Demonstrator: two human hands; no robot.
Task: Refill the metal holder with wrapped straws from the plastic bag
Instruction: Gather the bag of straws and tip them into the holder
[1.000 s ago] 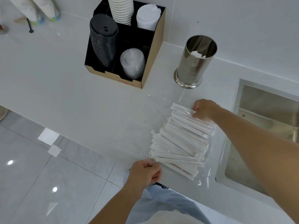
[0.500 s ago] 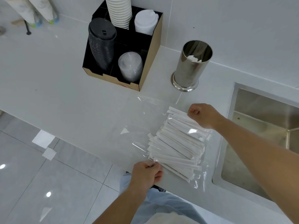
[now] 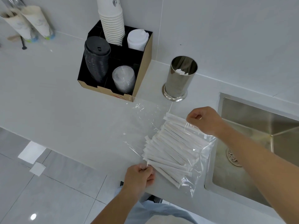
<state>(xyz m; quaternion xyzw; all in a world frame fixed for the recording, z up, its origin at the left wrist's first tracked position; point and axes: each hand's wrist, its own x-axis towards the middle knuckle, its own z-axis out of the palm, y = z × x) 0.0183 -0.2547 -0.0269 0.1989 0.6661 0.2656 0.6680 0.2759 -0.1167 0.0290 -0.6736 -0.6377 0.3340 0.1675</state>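
Note:
A clear plastic bag [image 3: 204, 148] full of white wrapped straws [image 3: 171, 146] lies on the white counter near its front edge. My left hand [image 3: 139, 177] pinches the bag's near corner at the counter edge. My right hand [image 3: 204, 121] pinches the far side of the bag and holds that edge lifted a little. The shiny metal holder [image 3: 180, 78] stands upright behind the bag by the wall, with only a few straw ends showing deep inside it.
A black and brown cardboard organiser [image 3: 142, 68] with stacked cups and lids stands left of the holder. A steel sink [image 3: 258, 143] is sunk into the counter at the right. Two paper-wrapped items [image 3: 34, 24] hang at the far left. Tiled floor lies below the counter edge.
My right hand has lifted its side of the bag slightly off the counter. My left hand keeps its pinch at the near corner. The head camera has shifted a little.

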